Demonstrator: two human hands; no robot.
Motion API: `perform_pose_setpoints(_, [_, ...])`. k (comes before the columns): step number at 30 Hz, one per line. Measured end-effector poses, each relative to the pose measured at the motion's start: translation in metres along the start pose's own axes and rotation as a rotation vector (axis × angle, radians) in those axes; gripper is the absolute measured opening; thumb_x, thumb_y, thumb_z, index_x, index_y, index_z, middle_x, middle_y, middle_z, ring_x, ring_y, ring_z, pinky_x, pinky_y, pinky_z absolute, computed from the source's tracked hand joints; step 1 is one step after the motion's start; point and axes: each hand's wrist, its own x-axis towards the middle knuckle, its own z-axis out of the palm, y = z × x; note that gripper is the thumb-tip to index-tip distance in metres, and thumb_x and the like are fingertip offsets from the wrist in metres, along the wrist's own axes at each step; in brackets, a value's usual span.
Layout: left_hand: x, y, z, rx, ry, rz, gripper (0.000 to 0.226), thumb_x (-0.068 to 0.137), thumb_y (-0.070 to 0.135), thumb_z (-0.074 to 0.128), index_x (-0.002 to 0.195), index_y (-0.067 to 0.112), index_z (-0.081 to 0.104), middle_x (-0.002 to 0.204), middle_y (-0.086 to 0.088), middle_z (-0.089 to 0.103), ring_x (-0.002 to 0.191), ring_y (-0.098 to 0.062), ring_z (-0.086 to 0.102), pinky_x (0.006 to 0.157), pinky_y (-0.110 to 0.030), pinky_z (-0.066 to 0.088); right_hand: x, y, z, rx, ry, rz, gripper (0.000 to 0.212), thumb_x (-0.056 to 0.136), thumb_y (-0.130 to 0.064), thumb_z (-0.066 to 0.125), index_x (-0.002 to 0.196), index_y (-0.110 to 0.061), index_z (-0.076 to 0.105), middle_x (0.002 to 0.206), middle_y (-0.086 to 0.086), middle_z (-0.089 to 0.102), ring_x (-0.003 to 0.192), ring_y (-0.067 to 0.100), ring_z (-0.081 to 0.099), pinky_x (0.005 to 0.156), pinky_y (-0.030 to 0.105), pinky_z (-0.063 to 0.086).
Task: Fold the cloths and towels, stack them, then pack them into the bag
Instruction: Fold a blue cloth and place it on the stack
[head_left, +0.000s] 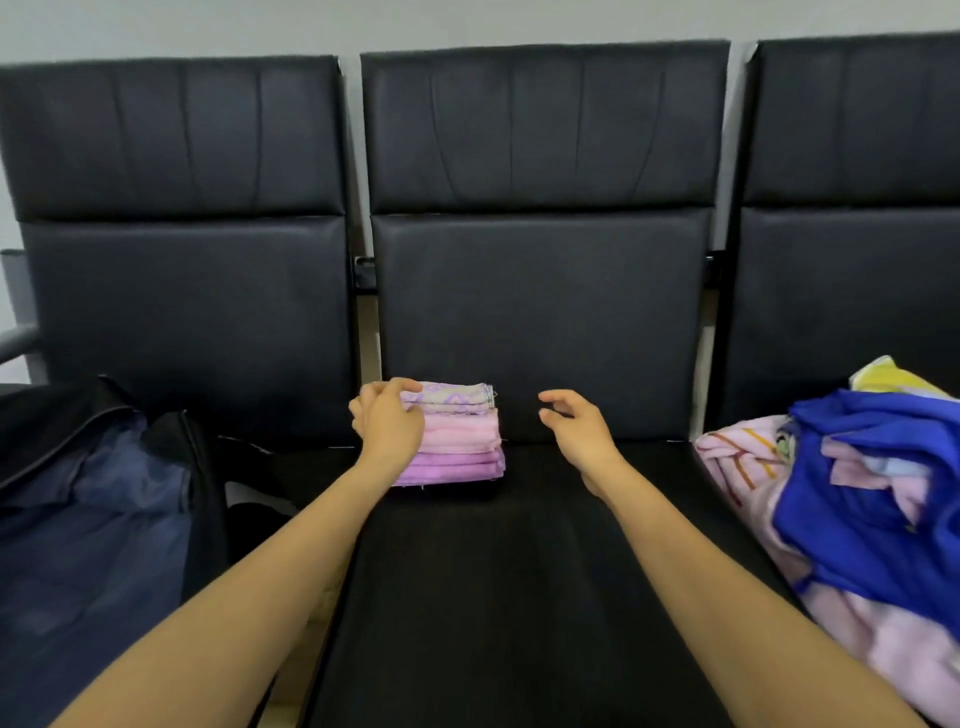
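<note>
Gripping left end of the stack of folded cloths (462, 441) with left hand (387, 423), fingers curled over the top edge. Holding right hand (576, 428) apart and relaxed just right of the stack, clear of it, nothing held. Stack on the middle seat (519, 571), toward the rear near the backrest (540, 312): patterned lilac cloth (457, 399) on top, pale pink layers under it, purple at the bottom. On the left seat, dark bag (93, 493), gaping open, bluish lining showing. On the right seat, loose unfolded pile (841, 519): blue cloth (878, 467) over a pink striped towel (737, 457), yellow piece (883, 376) at the back. Behind the seats, plain pale wall (208, 26).
</note>
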Motion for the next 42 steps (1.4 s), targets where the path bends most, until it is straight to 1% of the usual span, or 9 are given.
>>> perform_pose_setpoints(5, [-0.059, 0.066, 0.044, -0.240, -0.255, 0.142, 0.019, 0.087, 0.001, 0.058, 0.098, 0.011, 0.068, 0.100, -0.004, 0.062, 0.093, -0.014, 0.055, 0.072, -0.008, 0.038, -0.048, 0.006, -0.088, 0.011, 0.142, 0.009, 0.019, 0.095, -0.015, 0.055, 0.112, -0.017, 0.063, 0.113, 0.000, 0.061, 0.106, 0.014, 0.053, 0.085, 0.025, 0.038])
perform_pose_setpoints(10, [-0.127, 0.131, 0.117, -0.382, -0.616, 0.117, 0.013, 0.089, 0.011, 0.061, 0.095, 0.022, 0.066, 0.097, 0.001, 0.063, 0.092, -0.012, 0.059, 0.084, -0.023, 0.048, -0.097, 0.037, -0.185, -0.098, 0.380, 0.014, 0.011, 0.092, -0.015, 0.058, 0.090, -0.024, 0.065, 0.095, -0.005, 0.064, 0.098, 0.016, 0.059, 0.082, 0.026, 0.042])
perform_pose_setpoints(15, [-0.181, 0.177, 0.186, -0.452, -0.859, 0.082, 0.023, 0.091, 0.003, 0.054, 0.105, 0.017, 0.065, 0.105, -0.002, 0.063, 0.092, -0.011, 0.058, 0.080, -0.023, 0.048, -0.120, 0.074, -0.261, -0.245, 0.630, 0.111, 0.018, 0.091, -0.013, 0.059, 0.107, -0.007, 0.066, 0.111, 0.011, 0.062, 0.102, 0.028, 0.057, 0.084, 0.033, 0.044])
perform_pose_setpoints(18, [-0.206, 0.201, 0.219, -0.489, -0.955, 0.066, 0.030, 0.093, 0.000, 0.049, 0.118, 0.009, 0.062, 0.104, -0.001, 0.059, 0.079, -0.005, 0.053, 0.070, -0.016, 0.045, -0.122, 0.096, -0.291, -0.482, 0.614, 0.270, 0.028, 0.094, -0.021, 0.056, 0.120, -0.014, 0.062, 0.141, 0.021, 0.037, 0.129, 0.038, 0.037, 0.106, 0.038, 0.029])
perform_pose_setpoints(22, [-0.228, 0.224, 0.250, -0.495, -1.040, 0.069, 0.036, 0.096, 0.000, 0.044, 0.129, 0.008, 0.055, 0.114, 0.000, 0.056, 0.080, -0.002, 0.051, 0.069, -0.013, 0.043, -0.121, 0.114, -0.311, -0.655, 0.572, 0.347, 0.035, 0.095, -0.022, 0.052, 0.129, -0.023, 0.056, 0.155, 0.015, 0.011, 0.141, 0.034, 0.015, 0.109, 0.031, 0.015])
perform_pose_setpoints(28, [-0.246, 0.238, 0.279, -0.440, -1.114, 0.092, 0.040, 0.096, 0.001, 0.047, 0.135, 0.007, 0.048, 0.136, -0.012, 0.053, 0.110, -0.018, 0.053, 0.089, -0.025, 0.045, -0.121, 0.121, -0.327, -0.507, 0.699, 0.156, 0.030, 0.089, -0.001, 0.053, 0.117, 0.002, 0.065, 0.122, 0.021, 0.063, 0.113, 0.037, 0.057, 0.097, 0.039, 0.042])
perform_pose_setpoints(33, [-0.250, 0.238, 0.281, -0.494, -1.020, 0.080, 0.029, 0.098, 0.012, 0.050, 0.127, 0.009, 0.055, 0.128, -0.007, 0.058, 0.106, -0.015, 0.053, 0.089, -0.026, 0.044, -0.134, 0.096, -0.318, -0.199, 0.929, -0.120, 0.007, 0.090, -0.008, 0.059, 0.093, -0.013, 0.064, 0.093, -0.001, 0.064, 0.080, 0.006, 0.056, 0.074, 0.021, 0.042])
perform_pose_setpoints(38, [-0.241, 0.259, 0.253, -0.994, -1.074, -0.310, 0.040, 0.094, 0.052, 0.048, 0.104, 0.018, 0.067, 0.090, -0.001, 0.072, 0.083, -0.018, 0.064, 0.081, -0.033, 0.051, -0.137, 0.064, -0.306, 0.239, 0.651, -0.176, 0.016, 0.090, -0.005, 0.054, 0.094, -0.021, 0.055, 0.088, -0.004, 0.055, 0.077, -0.002, 0.055, 0.065, 0.012, 0.046])
perform_pose_setpoints(42, [-0.227, 0.267, 0.229, -1.028, -1.019, -0.384, 0.045, 0.091, 0.034, 0.060, 0.126, 0.006, 0.058, 0.119, -0.017, 0.066, 0.107, -0.029, 0.064, 0.096, -0.039, 0.051, -0.139, 0.049, -0.296, 0.265, 0.515, -0.070, 0.014, 0.096, -0.018, 0.050, 0.085, -0.017, 0.058, 0.073, 0.001, 0.059, 0.063, 0.005, 0.057, 0.059, 0.020, 0.049])
